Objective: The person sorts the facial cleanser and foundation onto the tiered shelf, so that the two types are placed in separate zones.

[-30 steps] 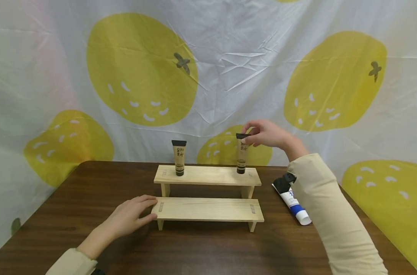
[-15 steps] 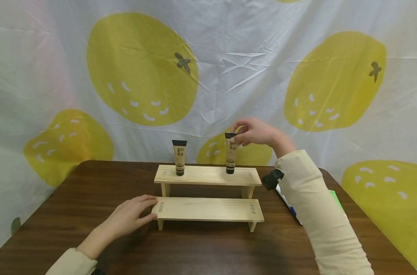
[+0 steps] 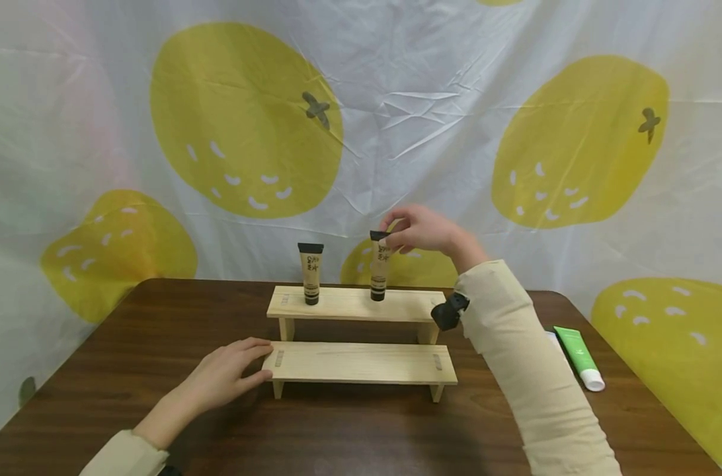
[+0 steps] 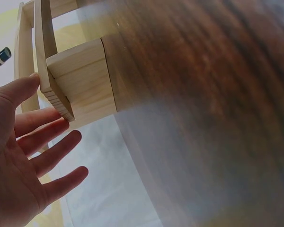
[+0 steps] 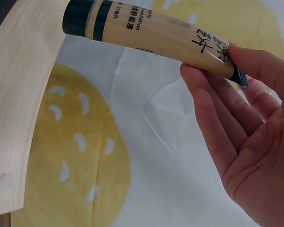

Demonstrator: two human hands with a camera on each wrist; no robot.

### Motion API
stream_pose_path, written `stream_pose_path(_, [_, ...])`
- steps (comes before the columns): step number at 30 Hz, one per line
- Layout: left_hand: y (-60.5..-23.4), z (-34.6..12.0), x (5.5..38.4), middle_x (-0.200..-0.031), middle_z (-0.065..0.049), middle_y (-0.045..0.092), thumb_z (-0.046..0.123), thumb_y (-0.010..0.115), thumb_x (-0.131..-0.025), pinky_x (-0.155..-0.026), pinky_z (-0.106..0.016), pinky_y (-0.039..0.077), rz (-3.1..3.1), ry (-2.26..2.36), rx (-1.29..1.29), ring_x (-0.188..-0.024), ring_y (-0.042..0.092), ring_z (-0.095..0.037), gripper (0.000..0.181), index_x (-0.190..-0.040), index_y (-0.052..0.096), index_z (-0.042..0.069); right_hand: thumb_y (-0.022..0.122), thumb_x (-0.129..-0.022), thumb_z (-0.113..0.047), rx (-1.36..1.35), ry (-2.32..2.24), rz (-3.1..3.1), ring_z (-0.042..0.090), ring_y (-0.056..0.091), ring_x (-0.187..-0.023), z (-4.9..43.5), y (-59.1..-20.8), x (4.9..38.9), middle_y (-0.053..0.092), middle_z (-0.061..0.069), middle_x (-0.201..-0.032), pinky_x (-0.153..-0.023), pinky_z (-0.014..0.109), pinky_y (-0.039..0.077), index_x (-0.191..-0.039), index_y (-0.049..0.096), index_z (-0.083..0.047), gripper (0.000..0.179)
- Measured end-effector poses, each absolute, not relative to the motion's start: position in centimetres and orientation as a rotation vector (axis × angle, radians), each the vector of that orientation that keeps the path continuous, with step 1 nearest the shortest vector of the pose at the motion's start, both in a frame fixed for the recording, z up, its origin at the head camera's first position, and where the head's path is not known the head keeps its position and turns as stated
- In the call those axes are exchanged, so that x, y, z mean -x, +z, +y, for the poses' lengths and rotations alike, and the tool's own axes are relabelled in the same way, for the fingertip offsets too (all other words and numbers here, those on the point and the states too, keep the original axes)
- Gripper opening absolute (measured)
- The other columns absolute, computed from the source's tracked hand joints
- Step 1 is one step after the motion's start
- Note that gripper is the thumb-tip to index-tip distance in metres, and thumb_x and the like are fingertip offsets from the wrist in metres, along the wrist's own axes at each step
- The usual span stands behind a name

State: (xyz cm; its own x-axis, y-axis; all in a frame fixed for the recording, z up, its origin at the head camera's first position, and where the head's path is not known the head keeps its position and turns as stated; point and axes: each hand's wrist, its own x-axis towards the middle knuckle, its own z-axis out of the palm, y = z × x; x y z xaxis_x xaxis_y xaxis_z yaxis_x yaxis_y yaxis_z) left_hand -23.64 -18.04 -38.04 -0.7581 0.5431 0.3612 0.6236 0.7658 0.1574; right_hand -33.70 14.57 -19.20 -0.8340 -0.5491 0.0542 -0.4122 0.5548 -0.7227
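Note:
Thumb and fingers of my right hand [image 3: 420, 229] pinch the black crimped end of a beige foundation tube [image 5: 156, 33]. The tube is upright, cap down, at the middle of the stand's upper shelf [image 3: 343, 305]; whether the cap touches the wood I cannot tell. To its left a matching foundation tube [image 3: 311, 271] stands on its cap on that shelf. My left hand [image 3: 221, 377] rests its thumb and fingertips against the left end of the lower shelf [image 3: 361, 362]. In the left wrist view its ring and little fingers stretch out free of the wooden stand [image 4: 83, 78].
A green tube [image 3: 578, 354] with a white cap lies on the brown table [image 3: 361, 430] at the right. Beside it a white tube [image 3: 554, 340] is mostly hidden by my right sleeve. A white cloth [image 3: 397, 112] with yellow fruit prints hangs behind the table.
My right hand has moved left along the upper shelf with the foundation tube. The green tube has come into view from behind the sleeve. The left hand has stayed still.

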Motion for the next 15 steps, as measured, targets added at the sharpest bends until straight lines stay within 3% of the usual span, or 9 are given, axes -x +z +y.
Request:
stream_pose_path(9, [-38.03,-18.0,23.51,-0.111,-0.009,0.056,0.038,0.057,-0.084,-0.074,-0.041,0.045,-2.663,-0.383,0.902,-0.096,0.056,-0.024,0.044,-0.11,0.061,0.003,0.057,-0.083,-0.004,0.83,-1.145,2.608,0.027,0.058,-0.081,13.83,-19.82,33.81,0.062,0.015,-0.087,-0.073,0.04,0.047,-0.098,0.054,0.002,0.016])
stream_pose_path(15, [-38.0,-18.01,23.47,-0.111,-0.008,0.056,0.038,0.057,-0.084,-0.073,-0.041,0.045,-2.657,-0.389,0.903,-0.095,0.056,-0.024,0.044,-0.11,0.061,0.003,0.057,-0.083,-0.004,0.818,-1.151,2.596,0.027,0.058,-0.082,13.58,-19.97,33.94,0.061,0.014,-0.09,-0.069,0.034,0.048,-0.099,0.053,0.003,0.017])
